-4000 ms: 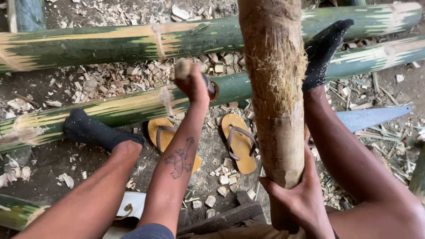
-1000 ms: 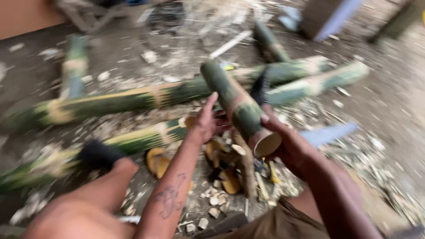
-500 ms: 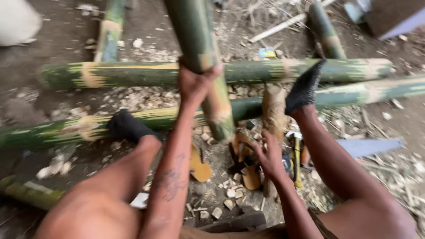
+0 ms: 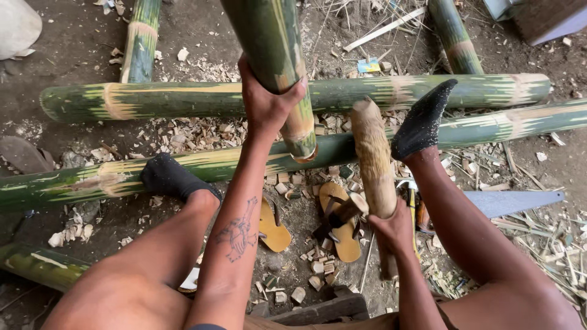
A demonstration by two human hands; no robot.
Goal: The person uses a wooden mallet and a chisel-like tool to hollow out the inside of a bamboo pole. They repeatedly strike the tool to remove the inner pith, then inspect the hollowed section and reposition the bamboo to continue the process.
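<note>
Left hand [image 4: 266,104] is wrapped tight around the upright green bamboo section [image 4: 278,67], fingers closed on it just above its cut lower end. Right hand [image 4: 394,229] is clamped on the wooden mallet [image 4: 373,165], gripping low on its shaft, the fibrous head tilted up beside the bamboo section. That section hangs over the long bamboo pole [image 4: 202,165] lying across the floor [image 4: 61,36]; both socked feet rest against that pole, left foot [image 4: 168,177] to one side, right foot [image 4: 422,122] to the other. Nearer the person than the pole lie yellow sandals [image 4: 339,226], wood chips, and a saw blade [image 4: 513,201] off beyond the right leg.

To my eye, the work goes best with the left grip firm so the section cannot twist, and with the feet braced hard on the pole.

The section's top runs out of view. A small tool [image 4: 342,214] lies by the sandals, hard to identify. Something yellow-handled [image 4: 413,208] sits behind the right wrist, mostly hidden.
</note>
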